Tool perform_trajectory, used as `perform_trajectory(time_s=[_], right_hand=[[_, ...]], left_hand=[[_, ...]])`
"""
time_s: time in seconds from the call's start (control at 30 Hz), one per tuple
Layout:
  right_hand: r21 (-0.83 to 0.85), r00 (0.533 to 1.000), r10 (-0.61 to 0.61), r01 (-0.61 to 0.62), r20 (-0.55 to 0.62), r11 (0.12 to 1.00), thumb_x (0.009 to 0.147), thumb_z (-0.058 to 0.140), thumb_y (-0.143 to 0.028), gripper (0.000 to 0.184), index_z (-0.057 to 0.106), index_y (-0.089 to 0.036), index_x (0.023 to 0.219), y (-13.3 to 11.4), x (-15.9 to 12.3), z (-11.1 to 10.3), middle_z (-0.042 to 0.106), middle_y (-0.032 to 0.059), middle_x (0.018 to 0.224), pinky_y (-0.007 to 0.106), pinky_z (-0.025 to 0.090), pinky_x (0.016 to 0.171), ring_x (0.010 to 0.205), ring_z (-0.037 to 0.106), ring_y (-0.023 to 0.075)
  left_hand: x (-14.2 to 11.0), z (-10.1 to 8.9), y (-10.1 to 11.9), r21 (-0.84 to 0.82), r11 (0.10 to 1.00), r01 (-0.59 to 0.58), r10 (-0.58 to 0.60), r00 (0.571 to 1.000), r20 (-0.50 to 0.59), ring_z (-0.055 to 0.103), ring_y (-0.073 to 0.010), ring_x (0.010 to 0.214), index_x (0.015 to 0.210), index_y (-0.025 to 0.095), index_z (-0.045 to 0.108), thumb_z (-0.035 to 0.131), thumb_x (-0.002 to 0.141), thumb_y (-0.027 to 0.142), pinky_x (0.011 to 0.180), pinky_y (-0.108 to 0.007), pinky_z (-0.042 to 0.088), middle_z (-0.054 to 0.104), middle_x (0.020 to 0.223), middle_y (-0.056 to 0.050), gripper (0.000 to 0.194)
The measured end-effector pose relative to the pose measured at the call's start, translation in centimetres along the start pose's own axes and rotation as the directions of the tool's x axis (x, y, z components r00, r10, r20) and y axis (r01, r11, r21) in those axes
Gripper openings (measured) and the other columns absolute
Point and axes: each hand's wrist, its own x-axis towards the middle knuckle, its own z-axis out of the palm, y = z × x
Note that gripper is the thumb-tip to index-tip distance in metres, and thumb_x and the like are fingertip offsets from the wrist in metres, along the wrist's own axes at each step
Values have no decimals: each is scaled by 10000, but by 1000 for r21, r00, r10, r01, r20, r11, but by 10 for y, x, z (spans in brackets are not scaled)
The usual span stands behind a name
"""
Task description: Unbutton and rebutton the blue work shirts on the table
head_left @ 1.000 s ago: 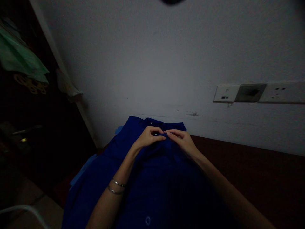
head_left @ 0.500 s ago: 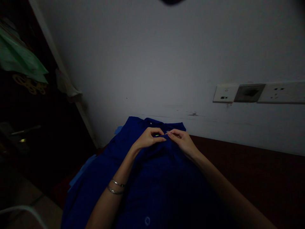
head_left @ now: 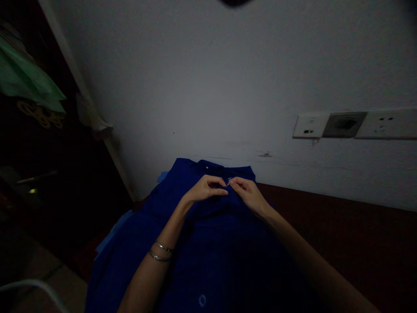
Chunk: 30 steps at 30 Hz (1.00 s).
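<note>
A dark blue shirt (head_left: pixel 195 230) lies spread on the dark red-brown table, its neck end towards the wall. Just below the neckline, my left hand (head_left: pixel 208 188) has thumb and forefinger closed on the edge of the cloth. Directly beside it, the fingertips of my right hand (head_left: pixel 249 193) pinch the same edge. The two sets of fingertips almost meet. Whatever small part lies between them is too dark and small to make out. A round button-like mark (head_left: pixel 202 300) shows low on the shirt front.
Behind the shirt rises a grey-white wall (head_left: pixel 228 87) with a row of sockets (head_left: pixel 311 125) at the right. Lighter blue cloth (head_left: pixel 114 232) pokes out at the shirt's left. A dark door with a handle (head_left: pixel 35 177) and a hanging green cloth (head_left: pixel 29 78) stand left. The table (head_left: pixel 325 217) extends right.
Both hands stay at the neckline with only slight finger movement. A small yellow-green spot by the left fingers no longer shows. The view has shifted slightly.
</note>
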Motion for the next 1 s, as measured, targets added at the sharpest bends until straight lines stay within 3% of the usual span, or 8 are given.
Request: perform_trajectory(time_s=[0.17,0.37,0.57,0.83,1.0], right_hand=[[50,1000,-25,26,-17,998,746,517,-418,264,560,-171,665,3,-1,4,482,-27,622,220,312,556,588,421,95],[251,987,156,-142,-37,958,681,563,-485,319,526,-171,642,12,1,7,345,-68,477,212,180,417,417,253,56],[448,973,222,-173,-58,877,601,635,-474,324,525,-172,644,16,2,11,449,-43,529,209,304,448,459,383,68],[414,967,252,-215,-36,885,580,643,-500,354,578,-176,708,8,-2,10,580,21,690,244,439,561,635,529,131],[346,950,282,-222,-136,912,632,607,-486,334,593,-163,717,10,0,6,562,18,673,226,430,545,625,516,114]], left_hand=[[1,0,-12,-89,996,-19,17,999,-30,495,-96,663,711,129,639,684,608,268,646,-221,361,572,699,3,179],[4,7,-20,-159,987,30,-39,998,-58,487,-97,671,762,135,616,633,665,287,657,-218,353,557,714,9,182],[7,11,-15,-113,994,13,-22,997,-71,480,-104,692,771,130,594,589,704,313,665,-213,359,541,727,4,196],[9,14,-26,-167,985,41,-57,994,-91,505,-112,686,804,126,579,573,714,315,662,-224,387,553,737,-7,210],[9,14,-19,110,990,-90,120,946,-302,500,-115,727,842,136,592,627,673,262,689,-230,389,552,775,-12,214]])
